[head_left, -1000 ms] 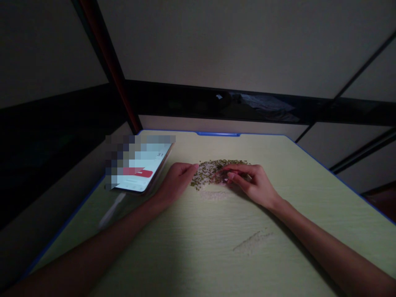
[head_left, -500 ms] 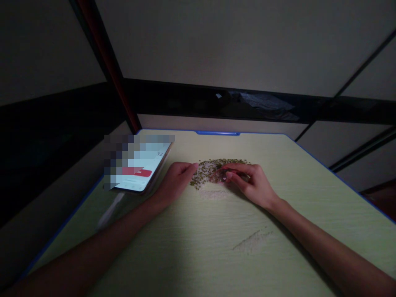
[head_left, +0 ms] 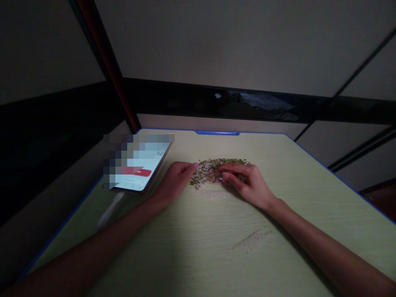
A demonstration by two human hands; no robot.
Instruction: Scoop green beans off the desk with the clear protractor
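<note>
A loose spread of small green grains mixed with whitish ones [head_left: 206,168] lies on the table, too small for me to tell their kind. At its left edge rests my left hand [head_left: 177,179], closed, with the thumb tip beside the grains; whatever it may hold is hidden. My right hand [head_left: 249,183] reaches over the right part of the spread. Its thumb and forefinger are bent toward the grains with a gap between them. Just in front of the mixed grains is a small pale patch of whitish grains [head_left: 213,193].
A phone [head_left: 139,179] with a lit screen lies at the left, a white cable [head_left: 109,211] running from it. Another thin streak of grains [head_left: 252,240] is nearer me on the right. The pale table [head_left: 198,255] has a blue rim; cabinet panels [head_left: 216,45] stand behind.
My right hand has shifted slightly left over the grains. The left hand stays in place.
</note>
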